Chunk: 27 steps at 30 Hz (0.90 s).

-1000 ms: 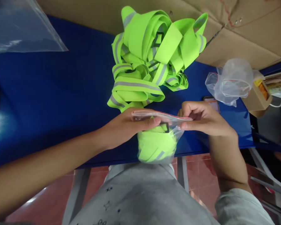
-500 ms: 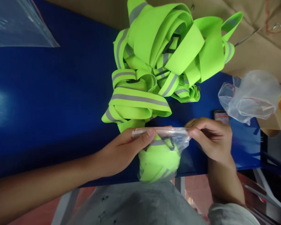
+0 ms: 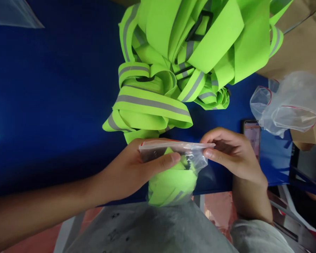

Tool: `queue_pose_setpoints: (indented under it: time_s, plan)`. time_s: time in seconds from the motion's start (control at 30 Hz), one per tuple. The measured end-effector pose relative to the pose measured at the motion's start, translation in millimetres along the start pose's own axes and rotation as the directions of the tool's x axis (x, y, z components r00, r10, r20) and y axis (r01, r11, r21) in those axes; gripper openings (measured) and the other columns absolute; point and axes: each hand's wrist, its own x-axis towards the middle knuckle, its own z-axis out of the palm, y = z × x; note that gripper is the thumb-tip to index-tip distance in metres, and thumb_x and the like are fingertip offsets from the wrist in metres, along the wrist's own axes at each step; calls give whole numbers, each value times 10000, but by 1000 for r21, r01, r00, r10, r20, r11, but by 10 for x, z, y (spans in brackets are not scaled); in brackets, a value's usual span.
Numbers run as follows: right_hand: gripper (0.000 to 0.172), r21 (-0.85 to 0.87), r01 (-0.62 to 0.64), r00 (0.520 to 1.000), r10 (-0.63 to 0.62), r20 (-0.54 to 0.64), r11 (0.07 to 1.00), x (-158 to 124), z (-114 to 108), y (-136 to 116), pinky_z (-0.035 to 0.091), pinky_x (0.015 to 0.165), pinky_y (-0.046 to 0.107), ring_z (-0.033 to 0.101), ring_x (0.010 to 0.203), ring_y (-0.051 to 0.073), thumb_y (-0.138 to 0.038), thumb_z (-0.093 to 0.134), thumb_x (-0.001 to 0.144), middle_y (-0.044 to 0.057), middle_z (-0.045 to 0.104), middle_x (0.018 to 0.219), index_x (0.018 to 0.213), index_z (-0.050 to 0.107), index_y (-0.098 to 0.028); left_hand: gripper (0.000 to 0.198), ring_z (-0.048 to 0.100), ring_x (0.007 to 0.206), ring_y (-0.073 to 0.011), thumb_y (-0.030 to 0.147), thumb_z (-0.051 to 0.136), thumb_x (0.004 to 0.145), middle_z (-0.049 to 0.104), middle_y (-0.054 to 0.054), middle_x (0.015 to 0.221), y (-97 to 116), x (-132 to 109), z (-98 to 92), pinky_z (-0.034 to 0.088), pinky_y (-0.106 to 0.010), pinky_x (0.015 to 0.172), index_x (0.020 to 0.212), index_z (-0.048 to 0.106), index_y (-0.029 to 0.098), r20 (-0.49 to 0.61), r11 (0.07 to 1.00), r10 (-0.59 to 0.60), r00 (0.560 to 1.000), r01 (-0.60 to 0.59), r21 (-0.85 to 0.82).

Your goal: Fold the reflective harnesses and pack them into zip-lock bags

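A clear zip bag (image 3: 197, 160) with a red line along its top hangs at the table's front edge. Inside it lies a folded neon-green reflective belt (image 3: 171, 186) with grey stripes. My left hand (image 3: 137, 168) grips the bag's left side, thumb across the front and fingers behind. At the bag's upper right corner, my right hand (image 3: 234, 151) pinches the top strip between thumb and curled fingers. Just beyond the bag is a heap of neon-green reflective belts (image 3: 152, 109) with black buckles, loosely coiled and overlapping.
The blue tabletop (image 3: 55, 105) runs beneath everything. A phone (image 3: 252, 137) lies right of my right hand, near a pile of clear bags (image 3: 297, 102) on a cardboard box (image 3: 309, 135). Another clear plastic bag (image 3: 13, 14) is at the far left, brown cardboard (image 3: 302, 45) at the back right.
My left thumb has moved right across the bag's front. The bag and my right hand have shifted slightly left, and the view has come closer to the belts.
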Motion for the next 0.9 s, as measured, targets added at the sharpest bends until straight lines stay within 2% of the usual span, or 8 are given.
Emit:
queue_pose_setpoints:
  time_s: [0.07, 0.2, 0.37, 0.47, 0.6, 0.73, 0.9]
  plan:
    - [114, 21, -24, 999, 24, 27, 999, -21, 1, 9, 513, 683, 166, 656, 765, 65, -158, 813, 932, -27, 741, 884, 1007, 771, -232, 180, 785, 994, -133, 351, 756, 1013, 862, 36, 1047, 5, 1, -5, 591, -164, 846, 1158, 863, 338, -9, 1000, -24, 1000, 24, 10]
    - [125, 45, 0, 1000, -1, 11, 999, -70, -4, 38, 522, 710, 212, 662, 801, 100, -131, 794, 933, -24, 720, 862, 986, 756, -238, 186, 774, 1137, -158, 254, 734, 999, 857, 40, 1143, -6, 0, -23, 586, -195, 969, 1090, 878, 328, 16, 999, -41, 999, 41, -14]
    - [81, -32, -3, 999, 1, -41, 999, -40, -2, 33, 508, 685, 210, 648, 765, 97, -166, 795, 944, -15, 738, 866, 973, 760, -233, 210, 789, 1079, -179, 398, 768, 996, 854, 21, 1149, -8, -24, 12, 619, -202, 871, 1172, 857, 325, -68, 999, -12, 998, 14, 34]
    - [53, -64, -10, 999, 7, -39, 998, -14, -17, 9, 502, 685, 201, 636, 756, 88, -179, 782, 958, -18, 737, 869, 963, 758, -226, 229, 792, 1077, -179, 464, 731, 1020, 859, 35, 1109, -1, -29, 26, 625, -214, 939, 1148, 863, 328, -121, 999, -4, 993, 9, 41]
    - [55, -102, -6, 999, 2, -35, 995, -20, -43, -30, 494, 679, 190, 630, 753, 80, -172, 771, 962, -26, 723, 858, 966, 752, -224, 280, 778, 1127, -190, 492, 660, 1060, 852, 33, 1158, -23, -20, 15, 600, -247, 1049, 1149, 865, 323, -151, 994, 12, 989, 5, 110]
    - [47, -156, -5, 999, -1, -40, 988, -26, -34, -42, 456, 637, 180, 595, 716, 65, -197, 761, 972, -40, 697, 823, 944, 735, -224, 299, 775, 1132, -186, 522, 640, 1065, 846, 37, 1182, -45, -21, 18, 607, -234, 1019, 1166, 857, 342, -170, 995, 12, 985, 6, 103]
    - [142, -175, -10, 996, -6, -92, 985, -20, 46, 6, 428, 613, 199, 562, 682, 68, -193, 733, 979, -44, 643, 777, 857, 662, -210, 288, 783, 1073, -150, 511, 632, 1073, 855, 50, 1126, -28, -27, 39, 604, -183, 964, 1186, 848, 358, -170, 997, -1, 985, 14, 72]
